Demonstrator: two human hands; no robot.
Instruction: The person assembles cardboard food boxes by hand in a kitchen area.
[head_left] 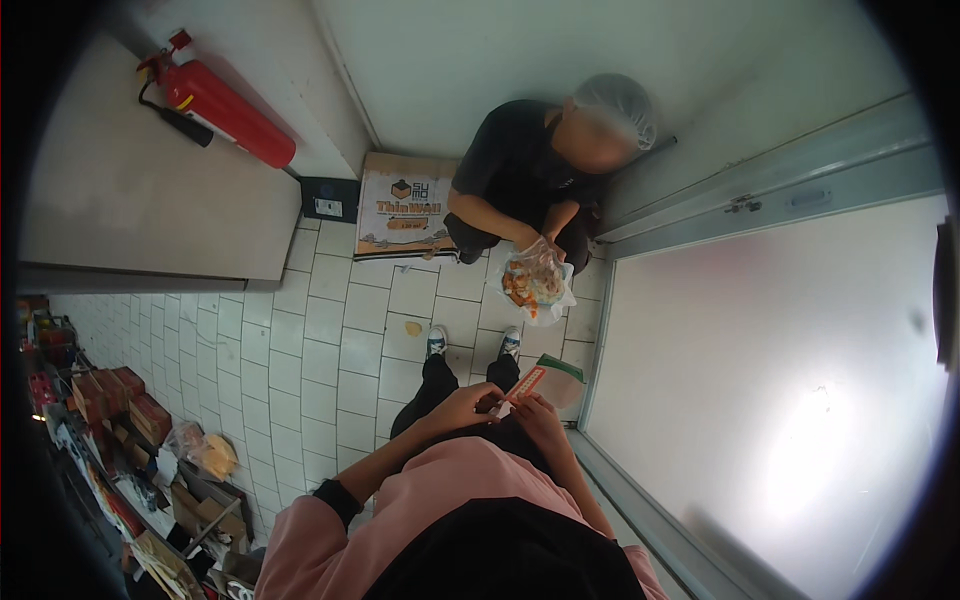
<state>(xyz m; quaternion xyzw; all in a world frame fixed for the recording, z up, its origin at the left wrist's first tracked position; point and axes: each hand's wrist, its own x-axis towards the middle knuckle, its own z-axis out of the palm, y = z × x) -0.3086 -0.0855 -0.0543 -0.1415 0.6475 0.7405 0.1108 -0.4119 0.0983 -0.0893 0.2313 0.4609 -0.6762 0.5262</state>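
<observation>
In front of my waist, both hands are close together on a small orange-red strip with a row of pale marks [527, 383]. My right hand [540, 420] grips its lower end, the fingers closed. The fingers of my left hand [470, 408] are curled and pinched on a small white piece [503, 410] at the strip's lower end; whether the two are joined I cannot tell. Just beyond my right hand is a brown thing with a green edge [562, 383], partly covered by the strip and hand.
A person in a hair net [520, 150] crouches ahead, hands in a clear plastic bag of food [535, 285]. A cardboard box [402, 205] leans on the wall beside them. A fire extinguisher [225, 110] hangs left. Cluttered shelves [150, 480] stand lower left, a frosted door [760, 400] right.
</observation>
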